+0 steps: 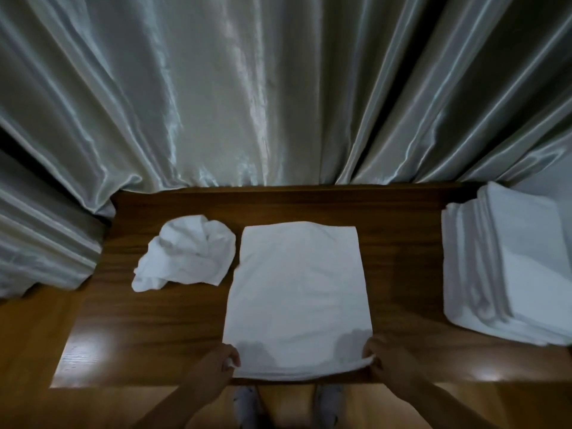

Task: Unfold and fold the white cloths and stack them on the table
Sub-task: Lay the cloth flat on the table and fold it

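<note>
Cloth in the middle (pixel 297 292): white, lying flat and square on the table, folded into layers. I can see the stacked edges along its near side, and that near side sits right at the table's near edge.
Left hand (pixel 216 370): down at the near left corner of that cloth, fingers curled in, thumb and fingers pinching the corner. A bit of white shows in my grip.
Right hand (pixel 390 360): same thing at the near right corner, fingers curled over the layered edge, holding it.
Crumpled cloth (pixel 185 255): white, bunched in a loose heap on the left and a little farther off, just beside the flat cloth's far left side. Touching or not, I cannot tell.
Stack (pixel 507 267): folded white cloths piled up at the right end of the table, well apart from the cloth I'm holding, with the layered edges facing left.
Table (pixel 154 320): dark brown wood grain, glossy, with a patch of glare at the near left corner.
Curtain (pixel 247 88): pale and shiny, hanging in deep folds right behind the table's far edge.
Socks (pixel 244 400): pale and blurry, below the near edge between my forearms.
</note>
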`<state>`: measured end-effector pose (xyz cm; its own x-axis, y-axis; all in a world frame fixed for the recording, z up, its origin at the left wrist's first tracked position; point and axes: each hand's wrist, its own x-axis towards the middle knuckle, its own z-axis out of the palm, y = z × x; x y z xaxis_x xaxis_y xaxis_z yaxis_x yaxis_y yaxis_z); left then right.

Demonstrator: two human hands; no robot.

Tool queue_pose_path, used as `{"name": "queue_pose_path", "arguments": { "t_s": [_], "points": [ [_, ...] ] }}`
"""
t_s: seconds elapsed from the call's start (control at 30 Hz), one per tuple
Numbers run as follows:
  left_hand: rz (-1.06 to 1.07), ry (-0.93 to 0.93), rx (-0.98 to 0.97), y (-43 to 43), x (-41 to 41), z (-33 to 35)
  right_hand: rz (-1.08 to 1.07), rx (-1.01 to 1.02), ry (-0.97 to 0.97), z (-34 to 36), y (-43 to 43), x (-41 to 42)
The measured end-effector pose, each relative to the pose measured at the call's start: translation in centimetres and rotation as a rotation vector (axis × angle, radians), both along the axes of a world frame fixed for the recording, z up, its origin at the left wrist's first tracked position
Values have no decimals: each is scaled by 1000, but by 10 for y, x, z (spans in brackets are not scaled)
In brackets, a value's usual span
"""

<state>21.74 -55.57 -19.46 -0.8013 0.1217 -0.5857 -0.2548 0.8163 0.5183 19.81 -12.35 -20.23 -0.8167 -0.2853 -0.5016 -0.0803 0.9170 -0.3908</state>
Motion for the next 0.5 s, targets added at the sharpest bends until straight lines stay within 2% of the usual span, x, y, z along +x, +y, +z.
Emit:
{"name": "queue_pose_path", "arguments": {
  "t_s": [0.13,0.23,0.33,0.4,0.5],
  "points": [
    [-98,-27,38,1,2,3,121,41,38,-1,0,7],
    [-81,-22,47,0,-20,8,224,67,78,0,-1,-3],
    [83,140,-43,4,-65,10,275,101,180,6,-11,-25],
    [187,240,-52,8,-105,4,208,64,259,9,-28,-40],
    [357,208,-79,17,-173,0,120,110,358,2,-61,-49]
  ]
}}
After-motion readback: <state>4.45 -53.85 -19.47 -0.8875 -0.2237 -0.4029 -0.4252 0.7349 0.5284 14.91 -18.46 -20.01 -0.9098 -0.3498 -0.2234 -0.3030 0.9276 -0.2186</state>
